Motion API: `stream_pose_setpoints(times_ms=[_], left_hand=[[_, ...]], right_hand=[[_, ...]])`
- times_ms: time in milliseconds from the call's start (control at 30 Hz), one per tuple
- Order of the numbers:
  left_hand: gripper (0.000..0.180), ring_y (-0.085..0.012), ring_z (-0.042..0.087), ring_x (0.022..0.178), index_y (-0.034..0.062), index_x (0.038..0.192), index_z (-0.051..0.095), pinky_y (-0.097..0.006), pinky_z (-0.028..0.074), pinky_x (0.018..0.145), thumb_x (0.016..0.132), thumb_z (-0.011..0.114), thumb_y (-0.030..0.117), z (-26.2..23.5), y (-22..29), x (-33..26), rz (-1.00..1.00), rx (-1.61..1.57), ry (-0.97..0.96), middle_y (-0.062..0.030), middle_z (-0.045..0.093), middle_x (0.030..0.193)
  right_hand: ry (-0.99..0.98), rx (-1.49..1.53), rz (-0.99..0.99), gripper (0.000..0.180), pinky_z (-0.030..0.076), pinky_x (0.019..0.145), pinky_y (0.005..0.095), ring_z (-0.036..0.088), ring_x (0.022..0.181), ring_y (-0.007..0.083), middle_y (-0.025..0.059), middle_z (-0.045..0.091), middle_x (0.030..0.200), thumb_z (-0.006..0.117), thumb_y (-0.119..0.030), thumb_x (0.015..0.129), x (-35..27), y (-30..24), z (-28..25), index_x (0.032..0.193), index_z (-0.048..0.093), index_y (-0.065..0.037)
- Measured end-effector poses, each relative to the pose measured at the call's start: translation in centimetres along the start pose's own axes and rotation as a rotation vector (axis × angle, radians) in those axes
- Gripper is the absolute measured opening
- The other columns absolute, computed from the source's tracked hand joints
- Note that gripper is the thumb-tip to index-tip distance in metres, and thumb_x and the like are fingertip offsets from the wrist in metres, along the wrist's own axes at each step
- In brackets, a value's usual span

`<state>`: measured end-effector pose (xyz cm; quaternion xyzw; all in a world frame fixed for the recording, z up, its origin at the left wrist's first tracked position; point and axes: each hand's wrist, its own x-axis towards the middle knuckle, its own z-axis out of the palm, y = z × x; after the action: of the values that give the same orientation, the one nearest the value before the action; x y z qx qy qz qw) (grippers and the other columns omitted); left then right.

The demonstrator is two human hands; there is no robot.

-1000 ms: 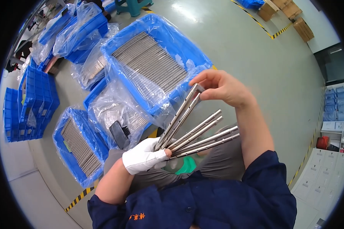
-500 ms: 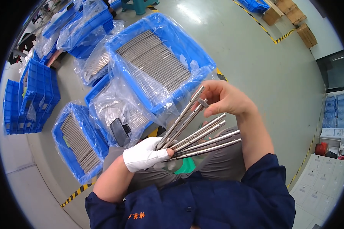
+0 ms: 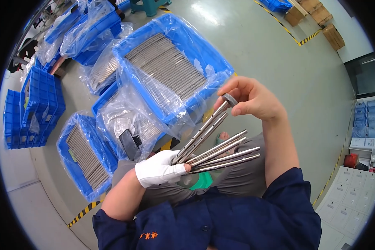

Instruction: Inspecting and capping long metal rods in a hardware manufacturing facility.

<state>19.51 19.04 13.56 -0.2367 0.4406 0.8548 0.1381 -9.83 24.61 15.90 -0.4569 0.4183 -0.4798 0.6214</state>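
Observation:
My left hand (image 3: 160,168), in a white glove with a bare thumb tip, grips several shiny metal rods (image 3: 221,151) by their near ends. The rods have small holes along them and fan out to the right in pairs. My bare right hand (image 3: 254,99) pinches a small grey ring-like piece (image 3: 229,99) between thumb and fingers. That piece sits at the far end of the uppermost rod; whether it is around the rod or only against its tip, I cannot tell.
Ahead stands a blue plastic-lined crate (image 3: 212,48) with rows of metal rods. A smaller lined crate (image 3: 105,146) of rods lies left. A black brush (image 3: 130,143) rests on plastic between them. Stacked blue crates (image 3: 41,100) stand far left; a green stool (image 3: 148,6) is at the back.
My right hand has moved slightly up and right, carrying the ring-like piece from the second rod's end to the uppermost rod's end. My left hand still grips the rods.

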Motion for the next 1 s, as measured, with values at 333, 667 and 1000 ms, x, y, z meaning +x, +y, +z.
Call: stream_pose_setpoints(times_ms=[333,667,1000], left_hand=[[0.032,-0.0022,0.033,0.058,0.0056,0.111,0.057,-0.020,0.027,0.048,0.091,0.060,0.030,-0.2,-0.4,0.3,-0.022,0.045,-0.016,0.0082,0.044,0.069],[0.033,-0.0027,0.034,0.058,0.0062,0.113,0.057,-0.020,0.028,0.048,0.090,0.060,0.031,-0.2,-0.2,0.1,-0.030,0.071,-0.018,0.0072,0.045,0.069],[0.033,-0.0020,0.035,0.054,0.0070,0.112,0.055,-0.019,0.028,0.046,0.089,0.062,0.031,-0.3,-0.3,0.0,-0.030,0.066,-0.044,0.0051,0.049,0.070]], right_hand=[[-0.043,-0.185,0.019,0.040,0.050,0.081,0.0296,0.063,0.090,0.0172,0.0095,0.066,0.095,0.079,-0.003,0.068,-0.1,-1.0,0.7,0.104,0.061,-0.004],[-0.065,-0.107,0.007,0.041,0.051,0.083,0.0293,0.062,0.096,0.0169,0.0091,0.064,0.102,0.077,0.001,0.069,-0.1,-0.5,1.0,0.107,0.061,-0.004],[-0.024,-0.104,-0.012,0.035,0.050,0.085,0.0329,0.063,0.096,0.0206,0.0112,0.065,0.099,0.072,0.000,0.073,-0.1,-0.1,0.3,0.105,0.058,-0.005]])
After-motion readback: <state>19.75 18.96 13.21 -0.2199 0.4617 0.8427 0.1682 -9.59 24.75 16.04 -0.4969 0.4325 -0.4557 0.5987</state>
